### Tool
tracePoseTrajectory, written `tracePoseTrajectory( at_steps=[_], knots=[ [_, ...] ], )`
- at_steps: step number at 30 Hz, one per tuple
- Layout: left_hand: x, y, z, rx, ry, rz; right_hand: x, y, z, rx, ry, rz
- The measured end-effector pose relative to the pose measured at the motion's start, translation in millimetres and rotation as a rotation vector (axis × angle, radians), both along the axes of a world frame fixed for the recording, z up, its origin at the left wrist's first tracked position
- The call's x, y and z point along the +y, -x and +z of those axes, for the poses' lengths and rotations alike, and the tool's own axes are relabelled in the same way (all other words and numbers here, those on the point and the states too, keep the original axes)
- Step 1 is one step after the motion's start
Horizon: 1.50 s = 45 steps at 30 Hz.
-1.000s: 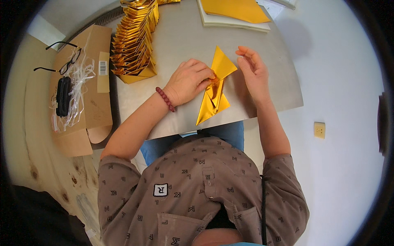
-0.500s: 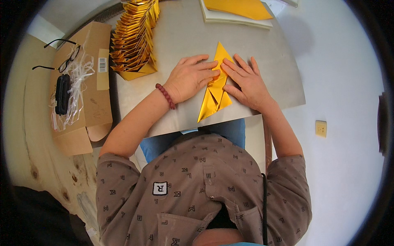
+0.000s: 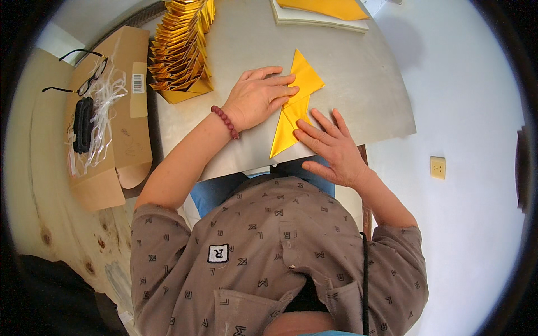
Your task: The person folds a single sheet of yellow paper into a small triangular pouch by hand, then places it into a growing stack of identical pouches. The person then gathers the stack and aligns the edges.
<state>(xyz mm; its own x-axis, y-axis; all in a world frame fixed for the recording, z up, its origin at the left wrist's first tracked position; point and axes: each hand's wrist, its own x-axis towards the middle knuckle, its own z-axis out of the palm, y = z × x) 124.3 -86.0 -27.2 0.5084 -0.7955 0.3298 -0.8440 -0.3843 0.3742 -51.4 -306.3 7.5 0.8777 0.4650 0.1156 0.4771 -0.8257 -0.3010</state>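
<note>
A folded piece of gold paper (image 3: 303, 79) lies flat on the grey table, one point away from me and one toward the near edge. My left hand (image 3: 259, 96) rests open on its left side, fingertips pressing near its middle. At the lower right of the paper is my right hand (image 3: 332, 147), fingers spread and fingertips touching the near part. Neither hand grips anything. To the far left stands a long row of nested folded gold paper pieces (image 3: 182, 53).
Gold sheets (image 3: 328, 8) lie on a white pad (image 3: 322, 22) at the far right. Left of the table, a cardboard box (image 3: 131, 151) carries eyeglasses (image 3: 89, 81), a black case (image 3: 83, 124) and clear plastic strips (image 3: 103, 131). A white wall with an outlet (image 3: 437, 167) borders the right.
My right hand has slid toward me, from the upper part of the gold paper to its near part, uncovering the right corner. My left hand stays nearly in place.
</note>
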Motion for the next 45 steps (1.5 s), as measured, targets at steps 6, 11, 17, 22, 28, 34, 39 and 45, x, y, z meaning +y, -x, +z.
tracePoseTrajectory(
  at_steps=[6, 11, 17, 22, 28, 34, 39, 45],
  knots=[
    [0.3, 7.8, 11.5, -0.031, -0.009, -0.01, -0.3, 6.3, -3.8, -0.043, -0.106, -0.017],
    [16.1, 44.8, 15.3, 0.001, -0.011, 0.018, 3.0, 13.7, -13.1, -0.13, -0.23, -0.016],
    [17.8, 64.6, 14.7, -0.058, 0.029, 0.081, 11.8, 14.6, -24.2, -0.24, -0.278, -0.109],
    [20.8, 72.6, 19.4, -0.017, -0.048, 0.091, 12.3, 16.0, -25.2, -0.233, -0.333, -0.149],
    [22.8, 75.9, 21.3, 0.014, -0.096, 0.081, 15.0, 13.1, -22.6, -0.217, -0.365, -0.205],
    [24.5, 74.9, 22.6, 0.033, -0.159, 0.068, 25.1, 3.7, -12.9, -0.134, -0.412, -0.324],
    [24.3, 74.2, 26.1, 0.045, -0.14, 0.083, 29.3, -5.5, -5.5, -0.104, -0.352, -0.374],
    [13.7, 75.8, 24.2, 0.095, 0.004, 0.159, 32.1, -7.7, -3.3, -0.1, -0.327, -0.395]
  ],
)
